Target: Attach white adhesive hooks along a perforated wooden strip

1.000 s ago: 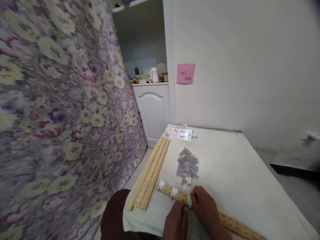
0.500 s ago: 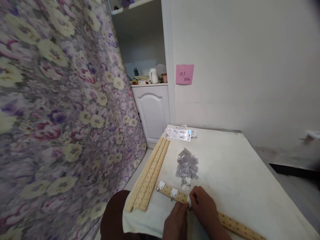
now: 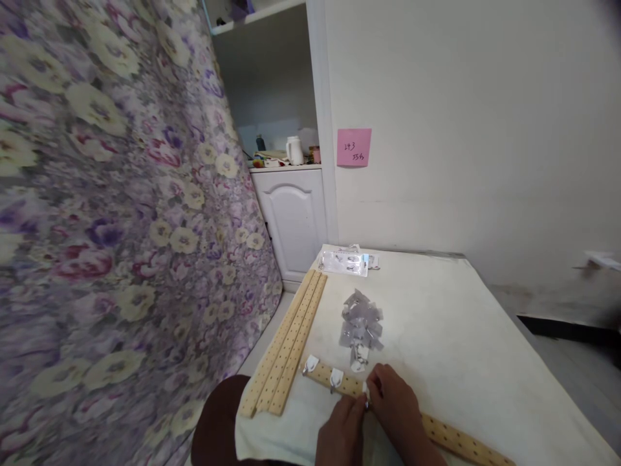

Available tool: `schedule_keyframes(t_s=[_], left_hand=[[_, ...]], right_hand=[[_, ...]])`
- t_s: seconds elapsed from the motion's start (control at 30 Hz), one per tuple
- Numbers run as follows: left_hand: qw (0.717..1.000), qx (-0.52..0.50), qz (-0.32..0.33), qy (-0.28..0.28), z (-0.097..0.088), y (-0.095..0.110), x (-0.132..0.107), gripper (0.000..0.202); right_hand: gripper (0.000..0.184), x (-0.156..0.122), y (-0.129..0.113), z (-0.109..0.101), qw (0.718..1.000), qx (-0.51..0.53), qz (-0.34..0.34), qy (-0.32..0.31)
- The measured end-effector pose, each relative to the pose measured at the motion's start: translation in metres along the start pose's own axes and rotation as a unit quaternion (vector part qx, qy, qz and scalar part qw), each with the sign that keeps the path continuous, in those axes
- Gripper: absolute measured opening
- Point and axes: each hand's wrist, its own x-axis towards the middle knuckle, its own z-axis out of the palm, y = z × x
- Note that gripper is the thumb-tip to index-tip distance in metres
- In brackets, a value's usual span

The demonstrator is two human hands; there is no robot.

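A flowered cloth (image 3: 97, 226) fills the whole left side. To its right a white-covered table (image 3: 460, 336) runs from the near edge to the far wall, and a white cupboard (image 3: 294, 220) stands beyond the table's far left corner. A bundle of strips (image 3: 286, 343), pale wood with rows of holes, lies along the table's left edge. A single wooden strip (image 3: 436, 433) lies slantwise across the near end.

The right hand (image 3: 395, 408) rests on this strip, its fingers curled and pinching a small white hook (image 3: 367, 391) against the wood. The left hand (image 3: 339, 433) meets it from the near side, fingertips at the same spot; its grip cannot be told.

A pile of hooks (image 3: 361, 323) lies just beyond the hands, and a clear packet (image 3: 345, 262) at the far edge. A pink note (image 3: 354, 147) is stuck on the wall. Two hooks (image 3: 310, 364) sit on the strip's left end.
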Motion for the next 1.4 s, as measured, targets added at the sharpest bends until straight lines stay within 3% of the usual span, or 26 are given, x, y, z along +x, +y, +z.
schedule_keyframes(t_s=[0.27,0.43,0.67,0.8,0.93,1.17,1.27,1.4], left_hand=[[0.996,0.059,0.025,0.066,0.017,-0.010,0.003,0.047],[0.993,0.081,0.044,0.071,0.019,-0.014,0.003,0.048],[0.993,0.078,0.037,0.074,0.021,-0.015,0.003,0.046],[0.993,0.057,0.058,0.091,0.022,-0.018,0.003,0.044],[0.993,0.027,0.092,0.074,0.017,-0.020,0.003,0.044],[0.993,0.001,0.089,0.072,0.017,-0.025,0.004,0.049],[0.988,-0.030,0.107,0.107,0.015,-0.025,0.005,0.046],[0.982,-0.050,0.136,0.120,0.009,-0.023,0.004,0.045]], right_hand=[[0.014,0.000,-0.001,-0.010,0.997,0.071,-0.005,-0.021],[0.012,-0.003,0.000,-0.017,0.989,0.143,-0.015,-0.045],[0.012,-0.003,-0.003,-0.019,0.989,0.143,-0.001,-0.043],[0.011,-0.001,-0.003,-0.017,0.989,0.140,0.002,-0.043],[0.008,0.003,-0.002,-0.014,0.990,0.132,0.013,-0.055],[0.015,0.001,0.003,-0.014,0.983,0.175,-0.008,-0.050],[0.024,-0.003,0.009,-0.018,0.974,0.225,-0.024,-0.023],[0.022,-0.007,0.017,-0.033,0.977,0.213,-0.020,-0.013]])
